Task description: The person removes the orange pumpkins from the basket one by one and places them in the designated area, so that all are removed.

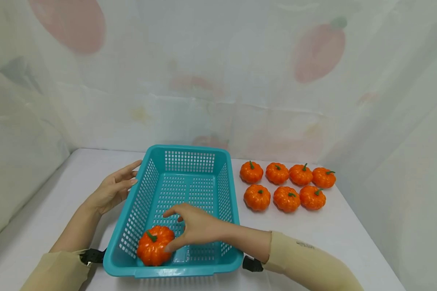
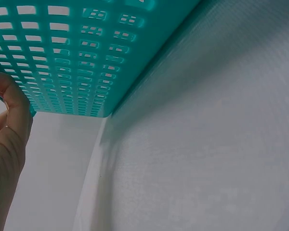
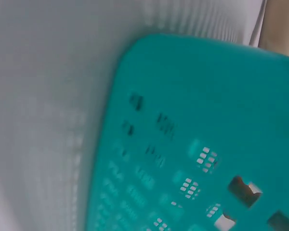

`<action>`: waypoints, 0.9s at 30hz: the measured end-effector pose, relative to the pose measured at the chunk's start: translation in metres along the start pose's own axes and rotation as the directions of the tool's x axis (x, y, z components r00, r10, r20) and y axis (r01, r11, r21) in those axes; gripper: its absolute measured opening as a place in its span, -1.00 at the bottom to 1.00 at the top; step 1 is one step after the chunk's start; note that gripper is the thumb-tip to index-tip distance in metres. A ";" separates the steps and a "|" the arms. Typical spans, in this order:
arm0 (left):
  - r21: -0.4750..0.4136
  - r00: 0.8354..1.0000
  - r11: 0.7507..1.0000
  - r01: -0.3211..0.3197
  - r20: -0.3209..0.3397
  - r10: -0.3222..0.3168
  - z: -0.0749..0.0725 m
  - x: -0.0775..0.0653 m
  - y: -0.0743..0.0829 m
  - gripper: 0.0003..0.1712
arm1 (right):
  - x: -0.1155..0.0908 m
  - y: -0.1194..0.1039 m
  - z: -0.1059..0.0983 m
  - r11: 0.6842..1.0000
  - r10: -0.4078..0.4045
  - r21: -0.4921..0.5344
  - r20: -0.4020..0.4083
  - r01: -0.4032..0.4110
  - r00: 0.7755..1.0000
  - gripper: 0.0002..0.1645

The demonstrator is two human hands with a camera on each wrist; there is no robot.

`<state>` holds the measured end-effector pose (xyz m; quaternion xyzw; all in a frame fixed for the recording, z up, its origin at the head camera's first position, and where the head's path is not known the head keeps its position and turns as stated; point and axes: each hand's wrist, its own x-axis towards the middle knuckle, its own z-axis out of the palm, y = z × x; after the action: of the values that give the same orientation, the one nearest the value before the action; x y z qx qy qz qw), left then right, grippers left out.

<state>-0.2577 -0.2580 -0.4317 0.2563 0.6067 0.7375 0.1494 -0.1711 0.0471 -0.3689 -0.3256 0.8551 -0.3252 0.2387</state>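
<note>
A turquoise plastic basket (image 1: 182, 271) with perforated walls stands on the white table. Inside its near left corner sits one small orange pumpkin (image 1: 154, 246) with a green stem. My right hand (image 1: 194, 226) reaches over the basket's right side, fingers spread apart, the thumb tip overlapping the pumpkin's right edge. At the left rim, my left hand (image 1: 113, 188) has its fingertips against the outside of the basket. The left wrist view shows that hand (image 2: 9, 125) beside the perforated wall (image 2: 62, 72). In the right wrist view the basket's wall (image 3: 192, 86) hides the right hand.
Right of the basket, several orange pumpkins stand in two rows, a back row (image 1: 276, 173) and a front row (image 1: 286, 199). A pale curtain (image 1: 204, 113) with faded fruit prints hangs behind the table (image 1: 335, 234) and at both sides.
</note>
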 end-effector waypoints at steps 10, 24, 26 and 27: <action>-0.016 1.000 1.000 -0.009 -0.006 0.009 0.000 0.003 0.000 -0.28 | 0.013 -0.012 0.006 0.997 0.004 -0.076 0.052 0.000 0.999 -0.11; 0.008 1.000 1.000 0.002 -0.013 -0.002 0.001 0.003 -0.001 -0.28 | 0.017 -0.004 0.019 0.991 0.013 -0.133 0.178 0.011 0.984 0.04; 0.009 1.000 1.000 -0.003 -0.007 0.003 0.001 0.002 0.000 -0.28 | 0.016 -0.003 0.020 0.988 0.003 -0.152 0.182 0.025 0.983 0.03; 0.009 1.000 1.000 -0.005 -0.006 0.005 0.001 0.001 0.000 -0.28 | 0.016 -0.003 0.020 0.986 -0.002 -0.162 0.183 0.032 0.983 0.03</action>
<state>-0.2581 -0.2566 -0.4315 0.2561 0.6100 0.7358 0.1444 -0.1687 0.0258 -0.3832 -0.3797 0.8509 -0.2245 0.2854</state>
